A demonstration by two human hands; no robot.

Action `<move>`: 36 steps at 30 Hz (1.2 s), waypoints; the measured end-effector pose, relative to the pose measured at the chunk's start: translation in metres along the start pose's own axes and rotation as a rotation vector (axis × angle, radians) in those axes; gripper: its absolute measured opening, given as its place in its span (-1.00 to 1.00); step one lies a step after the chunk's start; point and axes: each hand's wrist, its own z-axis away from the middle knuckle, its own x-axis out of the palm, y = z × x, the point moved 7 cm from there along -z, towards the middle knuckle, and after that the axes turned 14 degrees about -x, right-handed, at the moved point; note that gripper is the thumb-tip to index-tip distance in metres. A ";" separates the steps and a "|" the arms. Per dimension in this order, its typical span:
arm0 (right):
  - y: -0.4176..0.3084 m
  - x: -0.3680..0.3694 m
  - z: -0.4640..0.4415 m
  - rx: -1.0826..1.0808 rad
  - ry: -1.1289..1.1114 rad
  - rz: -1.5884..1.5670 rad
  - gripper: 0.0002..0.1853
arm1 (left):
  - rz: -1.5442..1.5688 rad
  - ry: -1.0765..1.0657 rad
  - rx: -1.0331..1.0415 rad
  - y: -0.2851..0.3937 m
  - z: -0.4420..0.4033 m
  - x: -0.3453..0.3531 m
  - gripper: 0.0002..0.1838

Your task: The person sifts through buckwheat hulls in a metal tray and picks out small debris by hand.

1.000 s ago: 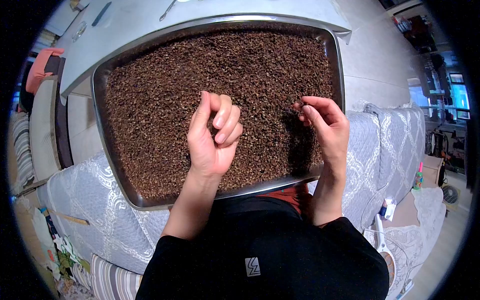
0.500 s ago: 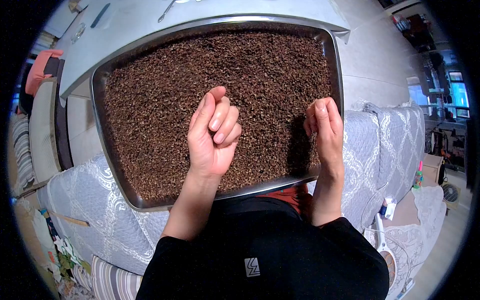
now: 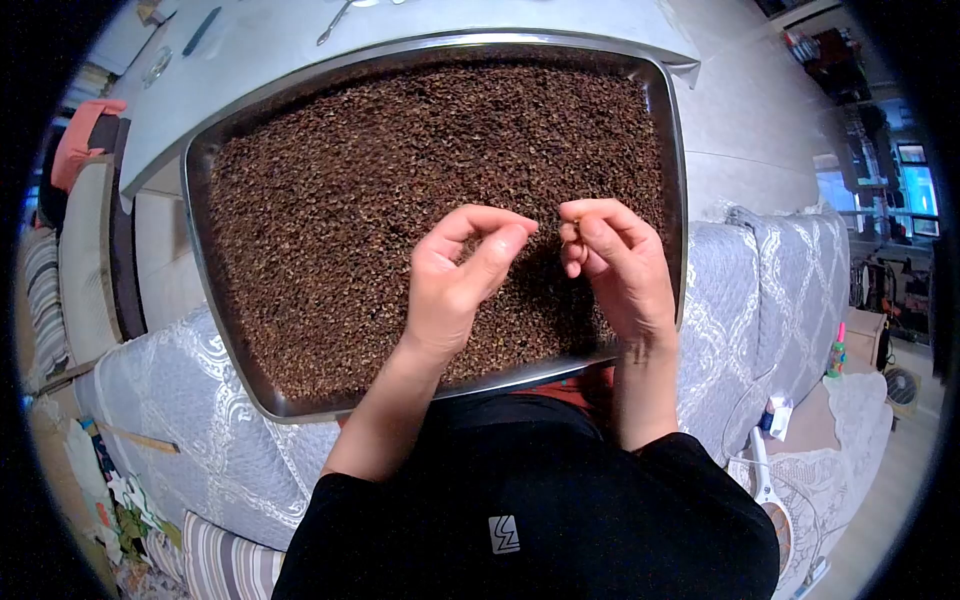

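A large metal tray [image 3: 193, 215] holds a wide layer of small dark brown pieces [image 3: 330, 200]. Over the middle of this layer is my left hand [image 3: 455, 275], its thumb and forefinger brought close together at the tips; whether anything tiny sits between them is too small to tell. To its right, above the right part of the tray, my right hand [image 3: 630, 265] pinches a tiny yellowish-brown piece between thumb and forefinger, the other fingers curled. The fingertips of the two hands face each other with a small gap.
Beyond the tray stands a white table [image 3: 270, 45] with a metal spoon [image 3: 335, 22] and a dark knife-like object [image 3: 202, 31]. A grey-blue patterned cover [image 3: 760, 300] lies on both sides. A white racket-like object [image 3: 765, 480] is at the lower right.
My left hand has turned and moved right, its fingers now in a pinch toward my right hand. My right hand has moved left and its grip shows a tiny piece.
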 end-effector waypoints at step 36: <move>0.024 0.014 0.002 0.081 -0.004 0.151 -0.85 | -0.314 0.222 0.219 0.006 0.000 -0.005 -0.89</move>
